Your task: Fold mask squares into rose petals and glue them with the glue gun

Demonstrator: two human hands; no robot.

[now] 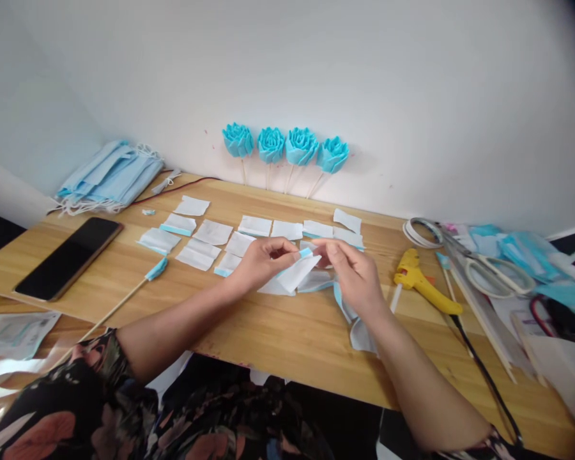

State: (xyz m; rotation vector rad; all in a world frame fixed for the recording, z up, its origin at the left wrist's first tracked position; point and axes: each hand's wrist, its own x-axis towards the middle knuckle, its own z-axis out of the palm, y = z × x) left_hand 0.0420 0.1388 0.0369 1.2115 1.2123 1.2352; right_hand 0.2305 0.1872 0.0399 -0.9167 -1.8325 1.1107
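Between my two hands, above the middle of the wooden table, is a small white fabric piece (pixel 298 273) with a blue folded edge. The fingers of my left hand (pixel 268 260) pinch its blue edge from the left. My right hand (pixel 347 271) grips the same piece near its upper right corner, with the fingertips partly hidden. Beneath and behind the hands lie several similar white rectangles (pixel 199 253), some with a blue strip along one side. A stick with a blue wrapped tip (pixel 157 268) rests to the left of my left forearm.
Several blue fabric flowers on sticks (pixel 271 145) lean on the wall. Face masks (pixel 112 172) are stacked at the back left, near a black phone (pixel 69 257). On the right are a yellow glue gun (pixel 424 284), scissors (pixel 496 276), a tape roll (pixel 422 232) and blue scraps (pixel 529 255).
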